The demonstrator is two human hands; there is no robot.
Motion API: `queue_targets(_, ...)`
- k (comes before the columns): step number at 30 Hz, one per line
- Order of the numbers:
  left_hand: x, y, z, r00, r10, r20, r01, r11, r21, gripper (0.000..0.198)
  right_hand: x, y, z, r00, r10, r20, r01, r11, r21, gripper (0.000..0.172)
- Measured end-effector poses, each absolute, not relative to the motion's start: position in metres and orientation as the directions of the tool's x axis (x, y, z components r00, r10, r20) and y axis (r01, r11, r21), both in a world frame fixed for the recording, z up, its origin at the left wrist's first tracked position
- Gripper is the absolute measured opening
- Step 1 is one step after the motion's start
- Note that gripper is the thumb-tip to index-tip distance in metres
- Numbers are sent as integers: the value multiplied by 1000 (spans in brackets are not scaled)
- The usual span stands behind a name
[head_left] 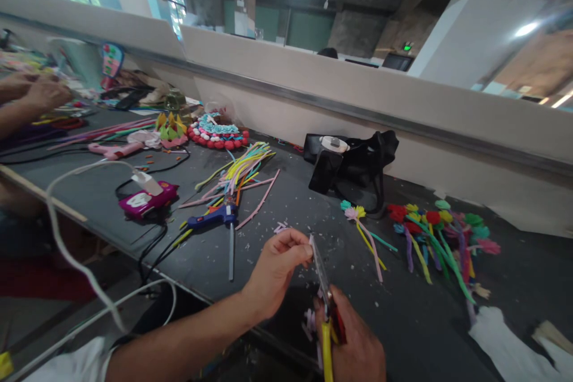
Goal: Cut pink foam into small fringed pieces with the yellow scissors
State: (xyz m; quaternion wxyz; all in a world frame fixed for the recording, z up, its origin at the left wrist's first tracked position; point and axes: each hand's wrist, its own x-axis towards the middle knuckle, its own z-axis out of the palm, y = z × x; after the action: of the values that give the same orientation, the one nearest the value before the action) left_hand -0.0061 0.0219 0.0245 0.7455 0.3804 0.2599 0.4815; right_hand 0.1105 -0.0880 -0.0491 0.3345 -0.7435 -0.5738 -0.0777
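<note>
My right hand (358, 343) grips a pair of scissors (320, 265) with yellow and red handles, its blades pointing away from me. My left hand (275, 271) pinches a small pale lavender piece of pipe cleaner (311, 241) right at the blade tips; the fingers partly hide it. Short lavender pieces (308, 322) lie by the table edge beside my right hand, and a few more cut bits (281, 227) sit beyond my left hand. Ahead to the left, a blue glue gun (208, 218) with a clear glue stick lies near a bundle of coloured pipe cleaners (244, 167).
Pipe-cleaner flowers (360, 215) and a larger flower pile (432, 221) lie right, near a white glove (504, 340). A black bag (367, 158) and phone (326, 171) stand by the partition. Left are a purple power strip (145, 200), cables and a co-worker's hands (47, 92).
</note>
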Motion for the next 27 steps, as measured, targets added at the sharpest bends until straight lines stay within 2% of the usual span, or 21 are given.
queue_targets(11,-7,23,23,403,915,15,-517,215,829,8,110,-85,-40,372,828,420,879,-168,-447,55)
queue_targets(22,-5,20,24,428,904,-11,-513,253,820,9,112,-88,-47,332,822,462,891,-111,-441,52)
queue_targets(27,-4,19,24,434,901,-28,-485,260,835,11,112,-88,-43,355,840,412,862,-123,-491,52)
